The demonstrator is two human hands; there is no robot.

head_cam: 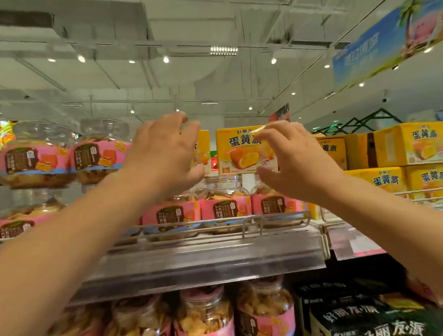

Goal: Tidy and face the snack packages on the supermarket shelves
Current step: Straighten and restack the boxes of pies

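Both arms reach up to the top shelf (200,251). The left hand (166,153) curls round the left box (203,150), most of it hidden behind the hand, apparently to square it up. The right hand (291,157) is spread wide, fingertips at the right edge of the yellow box (243,150) but holding nothing I can make out. Both boxes stand on jars (224,204) just below the hands, probably misplaced: more yellow boxes (409,145) stack well right of the right hand.
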